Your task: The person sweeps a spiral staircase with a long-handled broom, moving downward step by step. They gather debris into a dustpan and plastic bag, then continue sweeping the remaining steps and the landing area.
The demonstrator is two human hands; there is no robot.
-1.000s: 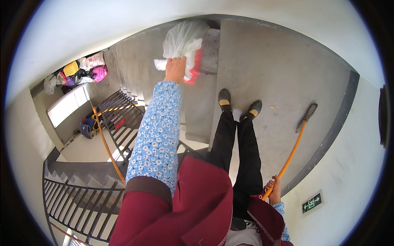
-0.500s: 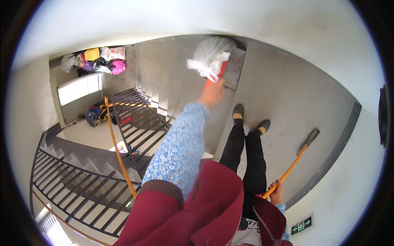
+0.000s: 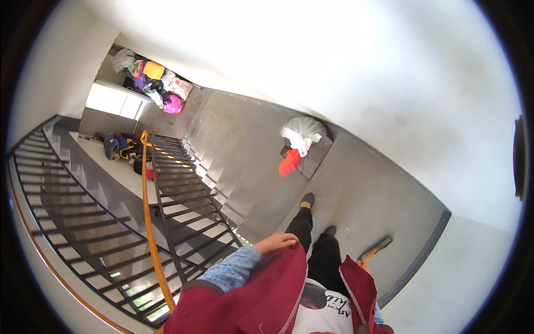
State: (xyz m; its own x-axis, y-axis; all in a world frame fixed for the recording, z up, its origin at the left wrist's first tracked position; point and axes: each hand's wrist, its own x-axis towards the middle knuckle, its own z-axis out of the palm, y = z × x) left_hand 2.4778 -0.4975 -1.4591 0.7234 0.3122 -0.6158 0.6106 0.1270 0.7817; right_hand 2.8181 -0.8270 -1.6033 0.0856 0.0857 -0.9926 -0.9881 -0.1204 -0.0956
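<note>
My left hand (image 3: 276, 243) is drawn back by my body, its fingers curled at the front edge of my maroon vest (image 3: 253, 281). Partly hidden behind the vest's other side, my right hand (image 3: 364, 266) grips the orange handle of a broom-like tool (image 3: 382, 244), whose dark, narrow head hangs low over the landing floor. Beyond my feet, a translucent white plastic bag (image 3: 302, 133) stands against the wall at the stair edge. A red bristly thing (image 3: 291, 162), perhaps a brush head, lies beside it, apart from both hands.
Stairs (image 3: 222, 145) descend leftward along the wall. A dark metal railing (image 3: 183, 206) with an orange handrail (image 3: 150, 222) borders the stairwell on my left. Piled bags (image 3: 161, 83) and dark clothing-like bundles (image 3: 119, 147) sit on the lower landing.
My left hand has let go of the red bristly thing by the bag and pulled back to my vest. The broom-like tool has come closer to my body, and the view has tilted.
</note>
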